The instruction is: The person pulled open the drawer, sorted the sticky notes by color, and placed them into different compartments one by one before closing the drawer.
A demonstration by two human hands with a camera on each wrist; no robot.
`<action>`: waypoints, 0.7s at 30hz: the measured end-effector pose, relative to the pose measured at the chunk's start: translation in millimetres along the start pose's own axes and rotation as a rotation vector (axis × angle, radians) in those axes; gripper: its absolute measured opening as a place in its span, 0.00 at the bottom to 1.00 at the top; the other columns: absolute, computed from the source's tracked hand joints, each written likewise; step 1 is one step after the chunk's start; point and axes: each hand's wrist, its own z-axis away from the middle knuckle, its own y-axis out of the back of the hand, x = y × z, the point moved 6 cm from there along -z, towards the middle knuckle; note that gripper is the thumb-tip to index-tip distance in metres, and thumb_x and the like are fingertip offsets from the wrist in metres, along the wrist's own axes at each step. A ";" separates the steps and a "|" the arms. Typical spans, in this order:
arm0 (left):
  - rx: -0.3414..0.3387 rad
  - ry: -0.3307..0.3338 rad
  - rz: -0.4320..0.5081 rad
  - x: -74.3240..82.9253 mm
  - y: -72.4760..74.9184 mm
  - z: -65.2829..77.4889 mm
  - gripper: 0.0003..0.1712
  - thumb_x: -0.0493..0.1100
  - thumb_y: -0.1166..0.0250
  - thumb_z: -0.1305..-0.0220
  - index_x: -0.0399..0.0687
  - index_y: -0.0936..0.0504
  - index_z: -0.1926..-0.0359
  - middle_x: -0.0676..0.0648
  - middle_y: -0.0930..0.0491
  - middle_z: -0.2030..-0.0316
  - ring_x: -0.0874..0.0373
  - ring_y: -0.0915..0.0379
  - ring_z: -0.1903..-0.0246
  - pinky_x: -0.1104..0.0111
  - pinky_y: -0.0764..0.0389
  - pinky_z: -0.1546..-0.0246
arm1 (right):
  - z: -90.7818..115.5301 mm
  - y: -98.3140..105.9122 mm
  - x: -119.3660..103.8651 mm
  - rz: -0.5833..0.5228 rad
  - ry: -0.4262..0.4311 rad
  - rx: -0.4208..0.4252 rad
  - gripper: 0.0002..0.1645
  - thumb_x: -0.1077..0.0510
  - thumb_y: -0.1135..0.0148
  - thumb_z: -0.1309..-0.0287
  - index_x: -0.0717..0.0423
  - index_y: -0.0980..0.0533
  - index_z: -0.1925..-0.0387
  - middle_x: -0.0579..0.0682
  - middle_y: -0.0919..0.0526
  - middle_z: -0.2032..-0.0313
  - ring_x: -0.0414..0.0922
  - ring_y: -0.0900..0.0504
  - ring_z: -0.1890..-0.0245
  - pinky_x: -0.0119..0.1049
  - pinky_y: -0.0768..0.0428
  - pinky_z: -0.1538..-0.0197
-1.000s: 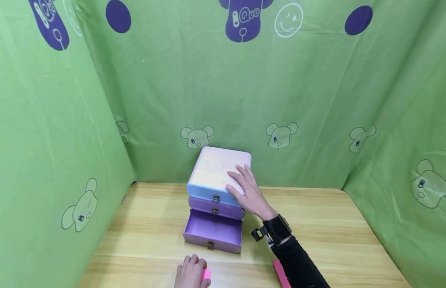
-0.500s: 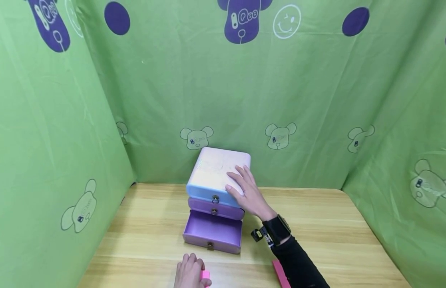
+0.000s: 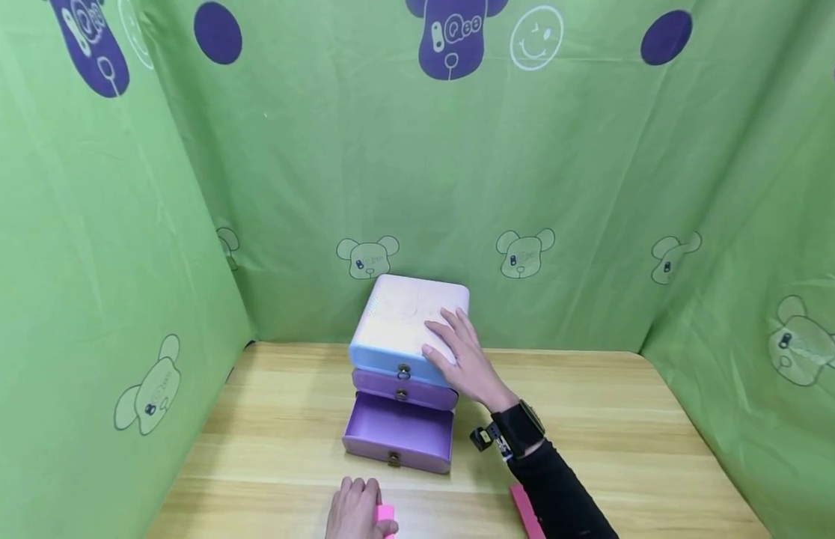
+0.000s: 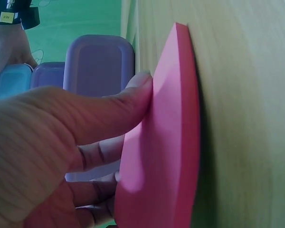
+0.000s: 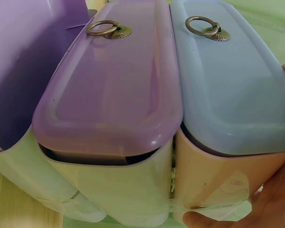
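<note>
My left hand (image 3: 353, 510) is low in the head view, in front of the drawer box. Between thumb and fingers it pinches a flat pink block (image 4: 162, 135), which stands on edge close over the table in the left wrist view. My right hand (image 3: 461, 359) rests on the right side of the box's pale top (image 3: 407, 311), its fingers spread. The blue top drawer (image 5: 232, 76) and the purple middle drawer (image 5: 114, 85) look pushed in. The purple bottom drawer (image 3: 397, 457) is pulled out towards me, and its inside shows.
Another pink piece (image 3: 527, 513) lies on the wooden table (image 3: 592, 419), partly hidden by the right forearm. Green printed cloth (image 3: 424, 165) hangs behind the box and along both sides. Brass ring pulls (image 5: 206, 27) stick out from the drawer fronts.
</note>
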 end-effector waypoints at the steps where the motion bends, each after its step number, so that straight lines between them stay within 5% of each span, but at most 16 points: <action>1: -0.004 0.006 0.007 -0.5 -0.6 0.0 0.28 0.60 0.19 0.61 0.55 0.28 0.72 0.57 0.31 0.76 0.61 0.41 0.70 0.70 0.37 0.70 | -0.1 -0.2 0.1 0.000 0.001 0.000 0.34 0.37 0.48 0.29 0.42 0.33 0.27 0.52 0.48 0.19 0.56 0.62 0.17 0.71 0.53 0.23; 10: -0.020 0.029 0.051 -3.1 -1.8 -1.1 0.27 0.60 0.18 0.61 0.53 0.26 0.72 0.58 0.30 0.77 0.62 0.41 0.72 0.72 0.38 0.72 | -0.2 1.2 -2.1 -0.006 -0.002 0.003 0.34 0.37 0.47 0.29 0.41 0.33 0.27 0.52 0.48 0.19 0.56 0.62 0.17 0.71 0.54 0.23; 21: -0.068 0.007 0.144 -5.5 3.4 -0.2 0.14 0.49 0.20 0.54 0.49 0.16 0.72 0.58 0.30 0.78 0.64 0.42 0.73 0.72 0.38 0.72 | 0.6 1.2 -2.7 -0.002 -0.007 -0.001 0.34 0.37 0.47 0.29 0.42 0.33 0.27 0.51 0.48 0.19 0.56 0.62 0.17 0.71 0.54 0.23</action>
